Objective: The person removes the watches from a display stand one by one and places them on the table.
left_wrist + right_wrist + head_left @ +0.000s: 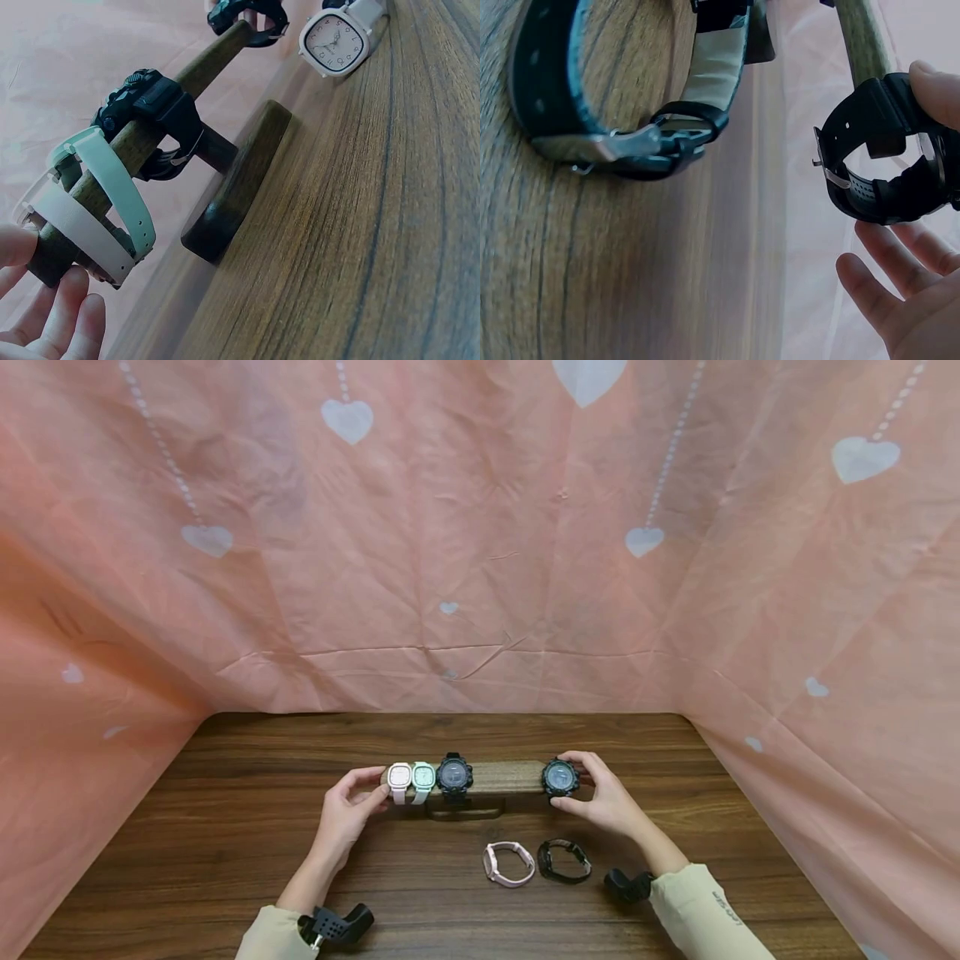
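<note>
Centrally placed bar: a wooden bar (pixel 508 777), raised above the table (pixel 420 902) on a dark foot (pixel 244 180); the straps of four watches encircle it.
Left end of bar: my left hand (pixel 347 806) pinches the wood between thumb and fingertips, just beside the outermost strap; the fingers below are slightly parted.
Right end of bar: my right hand (pixel 607 797) pinches the end watch (pixel 561 778), a black one, between thumb and fingers, the lower fingers spread beneath its strap; the bar's tip shows inside the loop.
Other watches on bar, from my left: a pale pink watch (pixel 400 775), a mint watch (pixel 423 775) close against it, and a bulky black watch (pixel 454 774) just beside the mint; a length of wood separates this trio from the end watch.
Table nearer to me: a pink-strapped watch (pixel 334 41) with a squarish white dial, and, just to its right, a buckled black watch (pixel 544 862), both straps forming loops.
My wrists: pale sleeves (pixel 708 914), each with a black device (pixel 341 924).
Backdrop: pink cloth (pixel 480 527) printed with white hearts.
</note>
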Available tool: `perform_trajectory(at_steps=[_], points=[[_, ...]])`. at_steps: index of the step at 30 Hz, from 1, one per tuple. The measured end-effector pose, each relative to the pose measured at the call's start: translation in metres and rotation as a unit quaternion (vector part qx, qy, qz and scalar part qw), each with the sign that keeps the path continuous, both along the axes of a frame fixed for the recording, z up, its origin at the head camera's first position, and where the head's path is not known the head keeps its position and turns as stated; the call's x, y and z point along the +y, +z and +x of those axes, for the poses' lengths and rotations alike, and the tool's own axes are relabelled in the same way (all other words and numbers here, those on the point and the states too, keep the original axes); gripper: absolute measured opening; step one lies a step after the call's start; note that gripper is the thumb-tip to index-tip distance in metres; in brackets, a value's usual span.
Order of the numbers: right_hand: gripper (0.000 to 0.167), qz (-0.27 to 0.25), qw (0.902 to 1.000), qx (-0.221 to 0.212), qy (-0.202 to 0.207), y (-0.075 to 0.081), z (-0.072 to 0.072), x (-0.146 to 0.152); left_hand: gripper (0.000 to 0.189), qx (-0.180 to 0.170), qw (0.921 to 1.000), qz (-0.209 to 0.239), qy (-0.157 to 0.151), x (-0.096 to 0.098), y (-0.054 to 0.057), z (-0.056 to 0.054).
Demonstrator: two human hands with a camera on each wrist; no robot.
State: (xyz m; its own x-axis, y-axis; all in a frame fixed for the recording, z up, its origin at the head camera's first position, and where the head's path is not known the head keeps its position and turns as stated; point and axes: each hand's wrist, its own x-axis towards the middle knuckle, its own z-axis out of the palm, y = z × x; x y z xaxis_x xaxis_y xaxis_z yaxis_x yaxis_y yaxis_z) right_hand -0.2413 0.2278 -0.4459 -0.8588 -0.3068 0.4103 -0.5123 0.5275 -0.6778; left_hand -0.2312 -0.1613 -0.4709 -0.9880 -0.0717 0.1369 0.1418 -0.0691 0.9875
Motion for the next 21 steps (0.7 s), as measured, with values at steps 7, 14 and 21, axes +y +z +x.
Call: perform_trajectory(at_steps=[7, 14, 21], points=[[0.061, 0.012, 0.9999, 0.009, -0.004, 0.006, 0.008, 0.001, 0.035, 0.006, 1.0000, 0.001, 0.000, 0.000, -0.001, -0.001], [0.058, 0.011, 0.9997, 0.019, -0.003, 0.031, 0.029, -0.007, 0.034, 0.005, 1.0000, 0.000, -0.001, 0.001, -0.001, -0.001], [0.060, 0.012, 0.9991, 0.041, -0.004, 0.018, 0.025, 0.001, 0.035, 0.005, 1.0000, 0.002, 0.000, 0.001, -0.001, -0.001]])
